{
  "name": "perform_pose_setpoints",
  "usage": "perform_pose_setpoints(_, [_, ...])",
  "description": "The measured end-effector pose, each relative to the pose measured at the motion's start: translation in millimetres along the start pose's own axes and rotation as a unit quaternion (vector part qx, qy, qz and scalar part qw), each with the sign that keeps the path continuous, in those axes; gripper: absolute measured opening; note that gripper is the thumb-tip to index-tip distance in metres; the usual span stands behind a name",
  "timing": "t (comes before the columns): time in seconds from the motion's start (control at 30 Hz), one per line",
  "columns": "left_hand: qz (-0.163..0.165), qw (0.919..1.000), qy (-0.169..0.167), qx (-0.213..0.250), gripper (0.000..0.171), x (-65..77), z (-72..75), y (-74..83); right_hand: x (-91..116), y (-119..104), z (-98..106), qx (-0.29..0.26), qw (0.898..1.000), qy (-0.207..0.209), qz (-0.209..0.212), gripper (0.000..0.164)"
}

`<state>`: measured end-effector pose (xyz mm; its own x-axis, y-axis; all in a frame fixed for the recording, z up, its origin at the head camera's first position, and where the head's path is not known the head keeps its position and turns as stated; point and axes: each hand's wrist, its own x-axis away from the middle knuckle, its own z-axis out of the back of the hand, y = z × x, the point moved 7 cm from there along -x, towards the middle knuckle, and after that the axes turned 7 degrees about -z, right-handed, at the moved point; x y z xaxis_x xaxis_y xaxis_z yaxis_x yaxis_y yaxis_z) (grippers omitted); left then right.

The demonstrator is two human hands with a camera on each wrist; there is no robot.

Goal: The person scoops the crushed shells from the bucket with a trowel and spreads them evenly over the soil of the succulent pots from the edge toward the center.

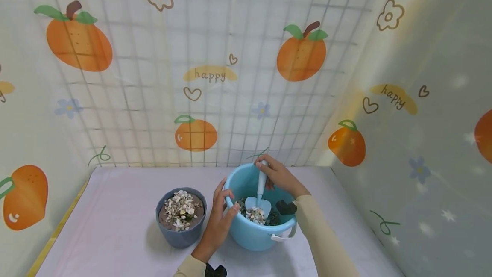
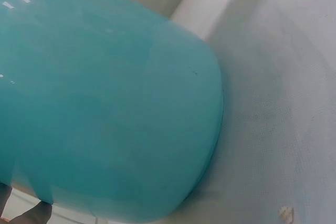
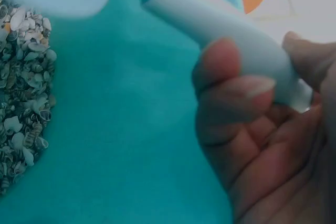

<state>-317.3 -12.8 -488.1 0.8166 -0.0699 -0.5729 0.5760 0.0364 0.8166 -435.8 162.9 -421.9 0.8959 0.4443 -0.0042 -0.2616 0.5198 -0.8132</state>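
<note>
Seashells point(image 3: 23, 87) are contained in the light-blue bucket point(image 1: 253, 238), its rim gripped by the left hand point(image 1: 217, 217), fingers bent. Inside, a shell-bearing scoop point(image 1: 262, 185) is held by its handle in the curled right hand point(image 1: 282, 176). Left of both hands, a shell-topped flowerpot point(image 1: 180, 238) is set; farther left, the tabletop point(image 1: 115, 208) is edged in yellow.

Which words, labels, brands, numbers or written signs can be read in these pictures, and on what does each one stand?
"happy": yellow stripe on the back sheet.
"happy": other yellow stripe on the right side sheet.
Dark mark on the blue bucket: too small to read, if it is writing.
No readable text on the scoop or the pot.
</note>
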Motion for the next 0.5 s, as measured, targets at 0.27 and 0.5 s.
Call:
perform_pose_setpoints(0.27, [-0.026, 0.9996, 0.009, -0.007, 0.035, 1.1, 6.8, 11.0, -1.6, -4.8, 6.3, -0.039, 0.999, -0.008, -0.010, 0.034])
perform_pose_setpoints(0.5, [-0.074, 0.9963, 0.029, -0.032, 0.048, -3.6, 21.1, 35.6, -4.7, -10.2, 18.1, -0.084, 0.996, 0.011, -0.030, 0.035])
